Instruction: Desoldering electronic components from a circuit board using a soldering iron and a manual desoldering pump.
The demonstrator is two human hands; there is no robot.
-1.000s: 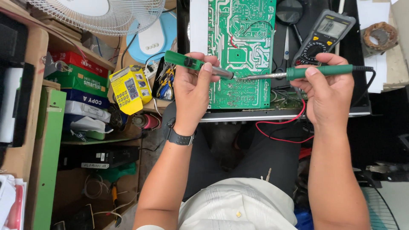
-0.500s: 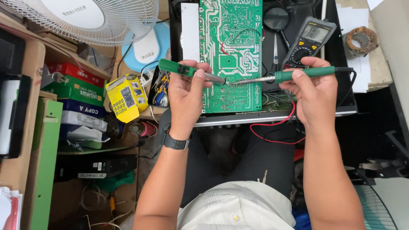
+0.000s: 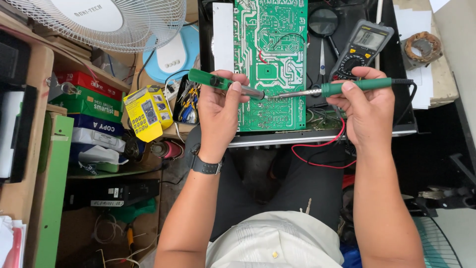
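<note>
Over the circuit board (image 3: 270, 44): two tool tips are brought together just above its middle, nearer its near edge than its far one.
Left hand (image 3: 218, 119): closed around a green desoldering pump (image 3: 210, 79), which is held slanting, nozzle down and to the right. A dark wristwatch (image 3: 204, 165) is worn on this wrist.
Right hand (image 3: 369, 116): closed in a pen-like grip on the green handle of a soldering iron (image 3: 347, 88), which is held almost level, its metal tip pointed left at the pump's nozzle.
Change: against the pictures of a second and half a second ago, hardly anything is altered. Both grips are kept and the tips are held at the same spot, while the view has drifted a little. The work is therefore judged to be dwelling on one joint.
Board's place: laid copper side up in a dark metal chassis (image 3: 317, 135), whose near edge lies just beyond the person's knees.
Right edge of the chassis: a multimeter (image 3: 359, 49) and a magnifying glass (image 3: 323, 22) are laid beside the board. A red wire (image 3: 317, 154) is looped over the near edge.
Left, off the chassis: a yellow box (image 3: 148, 111) and a white fan (image 3: 99, 25) are seen.
Count: two hands, two green tools, one board, one multimeter, one magnifying glass, one red wire.
</note>
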